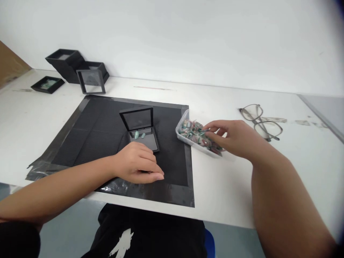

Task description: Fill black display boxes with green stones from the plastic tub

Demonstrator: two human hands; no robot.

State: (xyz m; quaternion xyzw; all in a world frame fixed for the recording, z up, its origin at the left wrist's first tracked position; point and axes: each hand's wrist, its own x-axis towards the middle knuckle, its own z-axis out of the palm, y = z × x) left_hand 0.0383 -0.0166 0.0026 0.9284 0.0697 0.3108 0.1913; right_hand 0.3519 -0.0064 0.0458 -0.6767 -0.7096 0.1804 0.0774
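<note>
My right hand reaches over a clear plastic tub, thumb and forefinger pinched on a small teal piece. The tub is full of small shiny pieces in green, red and white, some apparently in clear wrapping. My left hand rests on the black mat, fingers curled together with nothing visible in them. Just beyond it stands a small black display case, its framed lid raised. Inside lie an oval teal piece and a smaller oblong teal piece.
Eyeglasses lie right of the tub. At the back left are stacked black cases, an upright black frame and a flat black case with greenish contents. A white wall borders the white table.
</note>
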